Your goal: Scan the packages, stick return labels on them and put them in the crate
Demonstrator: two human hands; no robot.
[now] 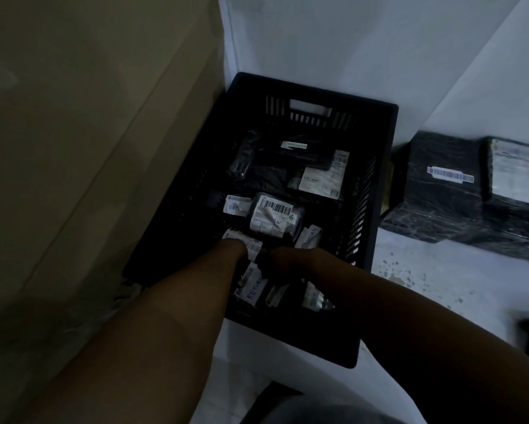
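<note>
From the head view, both my arms reach down into the crate [376, 209] on the floor, so a package [243, 244] lands among the rest near its near wall. My left hand [232, 250] and right hand [280, 260] sink into shadow; I cannot tell either grip. Packages are dark-wrapped, with white barcode labels and handwritten return tags.

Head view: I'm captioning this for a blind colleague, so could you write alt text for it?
Both hands, left hand and right hand, reach down into a black plastic crate on a pale floor, among dark wrapped packages with barcode and handwritten labels. More wrapped parcels sit outside, to the crate's right; the picture is dim.
</note>
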